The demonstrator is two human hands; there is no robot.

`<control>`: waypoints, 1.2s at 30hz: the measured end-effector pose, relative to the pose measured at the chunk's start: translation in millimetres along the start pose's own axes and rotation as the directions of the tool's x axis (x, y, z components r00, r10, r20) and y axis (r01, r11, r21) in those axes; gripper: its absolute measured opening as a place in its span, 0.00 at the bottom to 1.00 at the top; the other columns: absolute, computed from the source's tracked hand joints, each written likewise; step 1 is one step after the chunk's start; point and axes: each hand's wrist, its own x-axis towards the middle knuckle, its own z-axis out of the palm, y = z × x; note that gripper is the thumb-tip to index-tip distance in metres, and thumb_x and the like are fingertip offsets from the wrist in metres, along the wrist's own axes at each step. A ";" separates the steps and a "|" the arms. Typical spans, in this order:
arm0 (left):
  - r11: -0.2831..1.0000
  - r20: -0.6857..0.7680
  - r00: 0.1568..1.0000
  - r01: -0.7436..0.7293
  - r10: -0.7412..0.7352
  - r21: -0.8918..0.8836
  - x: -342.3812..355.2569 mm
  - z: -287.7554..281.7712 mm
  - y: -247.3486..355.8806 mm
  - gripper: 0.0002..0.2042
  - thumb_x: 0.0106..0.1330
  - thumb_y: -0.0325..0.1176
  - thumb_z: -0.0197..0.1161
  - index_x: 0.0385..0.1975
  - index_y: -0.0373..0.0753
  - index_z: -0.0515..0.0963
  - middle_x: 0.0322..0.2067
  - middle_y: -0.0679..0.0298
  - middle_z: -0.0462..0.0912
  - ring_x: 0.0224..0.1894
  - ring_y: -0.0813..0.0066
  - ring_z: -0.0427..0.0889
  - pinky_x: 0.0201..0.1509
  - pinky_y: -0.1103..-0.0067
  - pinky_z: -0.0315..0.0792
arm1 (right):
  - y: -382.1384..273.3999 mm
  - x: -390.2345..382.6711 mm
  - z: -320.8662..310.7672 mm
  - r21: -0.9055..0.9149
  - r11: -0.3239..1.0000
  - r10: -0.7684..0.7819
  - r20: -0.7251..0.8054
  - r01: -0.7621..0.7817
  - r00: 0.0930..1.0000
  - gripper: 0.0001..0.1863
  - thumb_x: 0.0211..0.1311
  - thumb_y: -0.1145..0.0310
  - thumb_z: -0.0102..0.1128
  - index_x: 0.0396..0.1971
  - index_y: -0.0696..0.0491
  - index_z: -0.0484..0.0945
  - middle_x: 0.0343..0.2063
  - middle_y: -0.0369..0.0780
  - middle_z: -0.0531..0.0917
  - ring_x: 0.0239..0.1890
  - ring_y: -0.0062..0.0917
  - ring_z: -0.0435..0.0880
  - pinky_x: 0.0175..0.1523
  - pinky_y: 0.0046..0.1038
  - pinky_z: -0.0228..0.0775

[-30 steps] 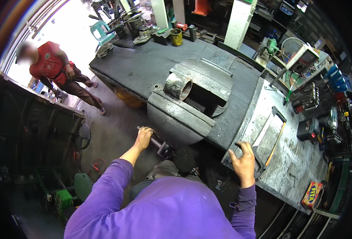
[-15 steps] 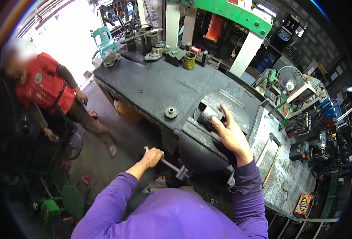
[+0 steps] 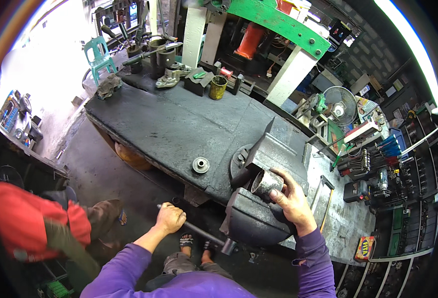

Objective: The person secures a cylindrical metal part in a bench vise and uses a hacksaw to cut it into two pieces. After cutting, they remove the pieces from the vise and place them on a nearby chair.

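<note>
A large dark bench vise (image 3: 248, 218) is mounted at the near edge of the black workbench (image 3: 169, 124). My left hand (image 3: 171, 218) is closed round the vise's handle bar (image 3: 204, 234), close to the end away from the screw. In my right hand (image 3: 294, 203), a hollow metal cylinder (image 3: 267, 183) is held at the vise jaws, thumb and fingers around its right side and its open end facing up and left. Whether the jaws touch the cylinder is hard to see. A small flanged metal ring (image 3: 200, 165) lies on the bench left of the vise.
A person in a red shirt (image 3: 18, 221) is close by on my left. On the bench's far side stand a yellow can (image 3: 218, 88) and metal parts (image 3: 171, 75). To the right, a hacksaw (image 3: 326, 196) lies on a metal-topped table (image 3: 345, 218) beside racked tools.
The cylinder has tilted, so its open end now shows. My view has shifted, and the handle bar sits at a flatter angle. The person in red has come nearer on the left.
</note>
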 end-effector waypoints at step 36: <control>-0.376 0.306 0.919 0.200 -0.248 -0.905 -86.9 -60.6 220.1 0.24 0.76 0.51 0.54 0.60 0.38 0.75 0.46 0.57 0.87 0.38 0.70 0.86 0.43 0.74 0.79 | 17.9 3.3 -11.9 -0.153 0.967 -0.199 0.046 0.203 0.979 0.36 0.67 0.59 0.72 0.69 0.58 0.70 0.37 0.46 0.90 0.39 0.24 0.87 0.44 0.25 0.76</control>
